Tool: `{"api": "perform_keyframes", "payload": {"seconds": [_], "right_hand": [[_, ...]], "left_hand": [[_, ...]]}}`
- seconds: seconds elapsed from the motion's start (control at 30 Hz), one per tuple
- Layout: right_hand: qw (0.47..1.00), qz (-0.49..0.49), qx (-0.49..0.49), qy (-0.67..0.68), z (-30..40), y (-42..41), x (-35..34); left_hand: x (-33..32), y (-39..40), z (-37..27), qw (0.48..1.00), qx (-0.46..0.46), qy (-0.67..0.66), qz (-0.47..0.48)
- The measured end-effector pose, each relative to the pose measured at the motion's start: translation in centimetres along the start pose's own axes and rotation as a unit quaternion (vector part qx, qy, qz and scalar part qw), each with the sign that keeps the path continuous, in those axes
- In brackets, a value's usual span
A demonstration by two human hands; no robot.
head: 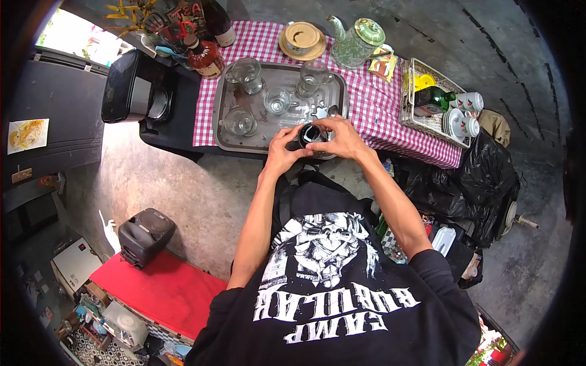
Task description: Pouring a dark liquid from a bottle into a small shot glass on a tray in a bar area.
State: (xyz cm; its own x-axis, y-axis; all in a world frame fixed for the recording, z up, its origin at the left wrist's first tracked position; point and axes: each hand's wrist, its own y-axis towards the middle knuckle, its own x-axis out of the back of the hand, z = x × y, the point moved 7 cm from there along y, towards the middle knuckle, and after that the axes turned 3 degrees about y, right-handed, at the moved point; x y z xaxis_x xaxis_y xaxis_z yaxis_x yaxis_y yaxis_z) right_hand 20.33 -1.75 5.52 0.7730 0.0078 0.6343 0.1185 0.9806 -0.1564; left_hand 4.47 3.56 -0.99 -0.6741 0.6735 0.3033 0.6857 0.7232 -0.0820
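Between both hands, a glass cup of dark liquid (310,133) is held at the near right edge of a brown serving tray (284,68). My left hand (286,148) grips its left side, and my right hand (341,137) curls round its right side; the cup's lower part is hidden. On the tray stand several clear glass mugs, among them one at the near left (240,122), one at the back left (247,75), one at the back right (312,78) and a smaller one in the middle (277,101). A metal spoon (333,110) lies beyond my right hand, by a small wet patch.
A green enamel teapot (359,43) and a lidded cup on a saucer (302,39) stand behind the tray. Bottles, one amber (205,59), are at the back left. A wicker basket (432,126) holds cups and a green bottle at right; a black coffee maker (137,91) stands left.
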Motion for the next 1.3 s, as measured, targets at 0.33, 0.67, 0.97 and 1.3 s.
{"api": "perform_keyframes", "payload": {"seconds": [0.33,0.67,0.97,1.3], "right_hand": [[1.000,0.012,-0.005,-0.004,-0.03,0.13,0.06],[1.000,0.022,-0.013,-0.011,0.06,0.08,0.14],[0.999,0.033,-0.025,-0.016,0.33,0.17,0.30],[0.999,0.032,-0.027,-0.014,0.09,0.24,0.18]], "left_hand": [[0.07,-0.02,-0.28,1.000,0.004,0.007,0.003],[0.04,0.00,-0.09,1.000,0.007,0.006,0.003],[0.06,-0.06,-0.18,1.000,0.007,0.005,0.002],[0.05,0.00,-0.02,1.000,0.001,0.009,-0.001]]}}
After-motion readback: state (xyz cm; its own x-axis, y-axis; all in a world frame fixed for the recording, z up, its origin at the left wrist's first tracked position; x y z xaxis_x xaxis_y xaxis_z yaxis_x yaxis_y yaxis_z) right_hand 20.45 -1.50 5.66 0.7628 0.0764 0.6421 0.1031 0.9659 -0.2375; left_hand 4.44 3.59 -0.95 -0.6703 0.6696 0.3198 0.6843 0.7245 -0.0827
